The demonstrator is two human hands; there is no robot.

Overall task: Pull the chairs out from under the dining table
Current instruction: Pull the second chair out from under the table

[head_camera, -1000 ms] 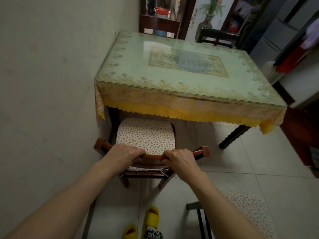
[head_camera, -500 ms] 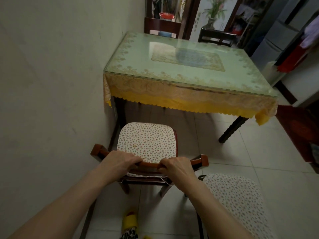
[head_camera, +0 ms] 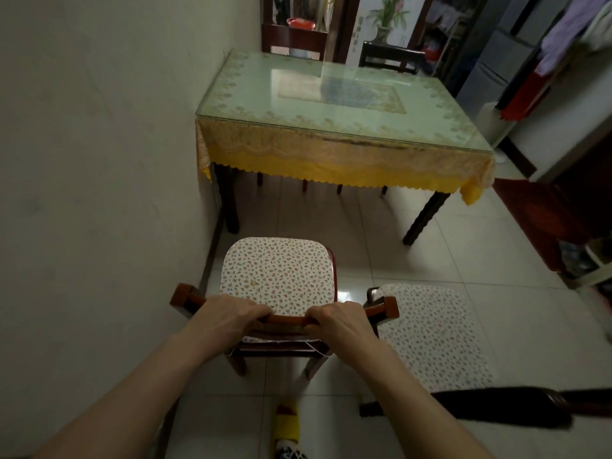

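Note:
A wooden chair with a floral seat cushion [head_camera: 278, 270] stands on the tiled floor, fully clear of the dining table [head_camera: 331, 127], close to the left wall. My left hand [head_camera: 228, 318] and my right hand [head_camera: 341, 321] both grip the top rail of its backrest, fingers curled over it. A second chair with the same floral cushion [head_camera: 430, 332] stands right beside it, its dark backrest [head_camera: 496, 405] toward me. Two more chairs, one reddish [head_camera: 293, 41] and one dark [head_camera: 390, 56], are at the table's far side.
The table carries a glass top over a yellow-fringed cloth. The wall runs along the left. My foot in a yellow slipper [head_camera: 288, 425] is below the chair. A dark cabinet [head_camera: 563, 210] and hanging clothes [head_camera: 546, 71] fill the right side.
The chair has slid back toward me, from partly under the table to well clear of it. The second chair has come more into view on the right.

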